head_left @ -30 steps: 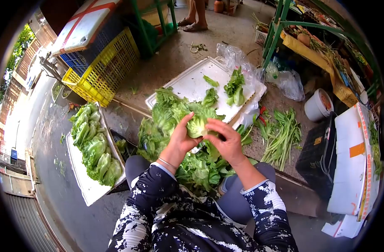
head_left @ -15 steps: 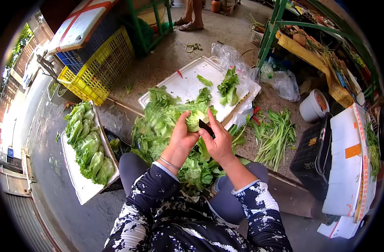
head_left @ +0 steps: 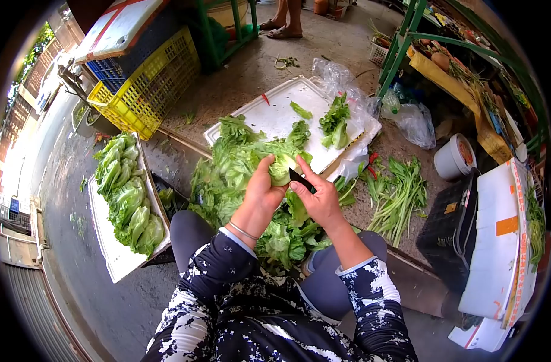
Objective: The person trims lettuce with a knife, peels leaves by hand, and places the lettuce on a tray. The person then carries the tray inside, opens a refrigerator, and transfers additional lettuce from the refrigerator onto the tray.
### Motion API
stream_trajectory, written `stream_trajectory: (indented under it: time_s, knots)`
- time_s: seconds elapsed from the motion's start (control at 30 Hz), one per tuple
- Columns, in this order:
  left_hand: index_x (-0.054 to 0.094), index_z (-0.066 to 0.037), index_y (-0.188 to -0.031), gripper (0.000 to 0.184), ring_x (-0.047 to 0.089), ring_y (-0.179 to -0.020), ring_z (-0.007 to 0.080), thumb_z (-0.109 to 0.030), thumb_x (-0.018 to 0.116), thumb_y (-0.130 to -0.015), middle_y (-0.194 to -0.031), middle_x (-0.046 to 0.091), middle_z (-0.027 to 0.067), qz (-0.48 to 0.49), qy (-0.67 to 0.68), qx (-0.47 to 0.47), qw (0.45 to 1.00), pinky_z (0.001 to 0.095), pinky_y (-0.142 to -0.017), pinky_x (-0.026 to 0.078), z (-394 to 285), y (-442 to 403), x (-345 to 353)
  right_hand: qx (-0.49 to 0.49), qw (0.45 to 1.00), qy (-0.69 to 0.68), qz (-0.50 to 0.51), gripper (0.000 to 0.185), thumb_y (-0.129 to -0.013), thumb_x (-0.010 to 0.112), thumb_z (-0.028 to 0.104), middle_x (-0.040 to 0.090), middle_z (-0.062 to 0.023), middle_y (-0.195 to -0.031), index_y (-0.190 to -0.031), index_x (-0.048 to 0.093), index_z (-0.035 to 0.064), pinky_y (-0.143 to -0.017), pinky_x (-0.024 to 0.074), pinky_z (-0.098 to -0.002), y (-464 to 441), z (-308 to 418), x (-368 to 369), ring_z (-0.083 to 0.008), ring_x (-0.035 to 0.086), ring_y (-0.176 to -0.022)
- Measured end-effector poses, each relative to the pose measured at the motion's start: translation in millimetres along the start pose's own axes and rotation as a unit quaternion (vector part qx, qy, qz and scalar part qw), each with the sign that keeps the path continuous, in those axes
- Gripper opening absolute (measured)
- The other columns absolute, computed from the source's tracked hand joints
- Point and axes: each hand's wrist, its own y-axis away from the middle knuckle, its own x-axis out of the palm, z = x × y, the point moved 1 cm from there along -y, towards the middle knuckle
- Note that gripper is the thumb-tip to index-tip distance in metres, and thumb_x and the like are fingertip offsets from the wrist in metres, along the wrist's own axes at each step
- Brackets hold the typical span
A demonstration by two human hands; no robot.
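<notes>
Here the left hand (head_left: 264, 188) cups the pale-green, leafy lettuce head (head_left: 281, 170) above the green leaf heap (head_left: 220, 178), fingers curled round it, seemingly to steady its pale base towards the right hand (head_left: 319, 202), whose fingers pinch the small black-bladed knife (head_left: 300, 179), likely for control.

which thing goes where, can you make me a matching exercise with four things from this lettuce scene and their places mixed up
1. black blade
2. row of lettuce
3. white bucket
4. lettuce with pale core

A. beside the black box
B. in the left hand
C. in the right hand
D. on the white tray at the left

Pairs: 1-C, 2-D, 3-A, 4-B
</notes>
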Motion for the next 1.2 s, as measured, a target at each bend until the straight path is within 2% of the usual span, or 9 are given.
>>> stream_trajectory:
  time_s: [0.37, 0.43, 0.57, 0.63, 0.73, 0.93, 1.07, 1.17, 1.2]
  knots:
    - [0.044, -0.002, -0.108, 0.027, 0.055, -0.093, 0.0253, -0.018, 0.048, -0.087, -0.103, 0.054, 0.0123, -0.015, -0.003, 0.02, 1.0, 0.0415, -0.083, 0.046, -4, 8, -5, -0.022, 0.998, 0.065, 0.008, 0.035, -0.079, 0.062, 0.024, 0.063, -0.0079, -0.08, -0.113, 0.057, 0.0175, -0.061, 0.046, -0.027, -5, -6, 1, -0.0178, 0.06, -0.069]
    - [0.045, -0.003, -0.109, 0.029, 0.054, -0.096, 0.0255, -0.019, 0.052, -0.086, -0.106, 0.053, 0.0121, 0.011, 0.015, 0.018, 1.0, 0.042, -0.084, 0.045, -4, 3, -10, -0.051, 0.963, 0.264, 0.004, 0.033, -0.079, 0.061, 0.022, 0.06, -0.0056, -0.071, -0.112, 0.058, 0.0181, -0.057, 0.0446, -0.0273, -4, 7, -1, -0.0182, 0.057, -0.063]
    - [0.046, -0.005, -0.11, 0.032, 0.052, -0.101, 0.0245, -0.02, 0.055, -0.084, -0.106, 0.054, 0.0106, 0.011, 0.018, 0.046, 0.999, 0.0435, -0.087, 0.043, -12, 4, -10, -0.117, 0.939, 0.321, -0.023, 0.031, -0.081, 0.06, 0.021, 0.058, -0.0052, -0.068, -0.111, 0.059, 0.0156, -0.055, 0.0436, -0.0264, -7, 7, -3, -0.0147, 0.056, -0.06]
    - [0.046, -0.005, -0.11, 0.031, 0.052, -0.101, 0.0245, -0.019, 0.055, -0.084, -0.107, 0.054, 0.0103, 0.028, 0.014, 0.054, 0.998, 0.0437, -0.088, 0.043, -16, 3, -14, -0.089, 0.984, 0.076, -0.131, 0.033, -0.079, 0.063, 0.023, 0.058, -0.0051, -0.069, -0.11, 0.059, 0.0118, -0.055, 0.0435, -0.0258, -12, -7, 0, -0.0127, 0.054, -0.06]
    - [0.046, -0.005, -0.111, 0.032, 0.052, -0.101, 0.0247, -0.018, 0.055, -0.084, -0.109, 0.054, 0.009, 0.058, -0.007, 0.066, 0.996, 0.044, -0.089, 0.041, -21, 6, -19, 0.026, 0.996, 0.065, -0.053, 0.038, -0.075, 0.067, 0.025, 0.058, -0.0061, -0.071, -0.108, 0.059, 0.0082, -0.055, 0.0436, -0.026, -9, -7, 2, -0.0121, 0.054, -0.061]
    - [0.045, -0.004, -0.113, 0.038, 0.053, -0.101, 0.0233, -0.011, 0.059, -0.079, -0.109, 0.054, 0.0076, 0.171, -0.032, 0.105, 0.979, 0.0421, -0.09, 0.041, -16, 7, -21, -0.063, 0.987, 0.118, -0.085, 0.028, -0.072, 0.07, 0.025, 0.053, -0.0031, -0.064, -0.078, 0.057, 0.0009, -0.054, 0.0422, -0.0267, -13, -16, 15, -0.0126, 0.051, -0.058]
    - [0.045, -0.005, -0.114, 0.04, 0.052, -0.102, 0.0233, -0.01, 0.061, -0.077, -0.109, 0.054, 0.0076, 0.175, 0.002, 0.069, 0.982, 0.0421, -0.092, 0.039, -21, 8, -24, 0.093, 0.978, -0.129, -0.135, 0.025, -0.081, 0.063, 0.025, 0.052, 0.0016, -0.06, -0.073, 0.056, 0.0027, -0.047, 0.0331, -0.019, -18, -25, 15, -0.0046, 0.04, -0.051]
    - [0.044, -0.003, -0.114, 0.044, 0.049, -0.106, 0.0258, -0.013, 0.061, -0.075, -0.111, 0.054, 0.0092, 0.185, 0.027, 0.047, 0.981, 0.0435, -0.096, 0.034, -25, 14, -25, 0.184, 0.943, -0.225, -0.163, 0.022, -0.082, 0.061, 0.024, 0.056, -0.0018, -0.067, -0.079, 0.057, 0.0023, -0.042, 0.0322, -0.0171, -21, -26, 11, -0.0062, 0.05, -0.051]
    - [0.044, -0.003, -0.114, 0.044, 0.049, -0.106, 0.0258, -0.013, 0.061, -0.075, -0.111, 0.054, 0.0092, 0.186, 0.027, 0.047, 0.981, 0.0435, -0.096, 0.034, -26, 14, -27, 0.273, 0.915, -0.281, -0.098, 0.022, -0.082, 0.061, 0.022, 0.058, -0.0036, -0.071, -0.084, 0.057, 0.0012, -0.039, 0.0313, -0.0167, -22, -14, 9, -0.0084, 0.054, -0.054]
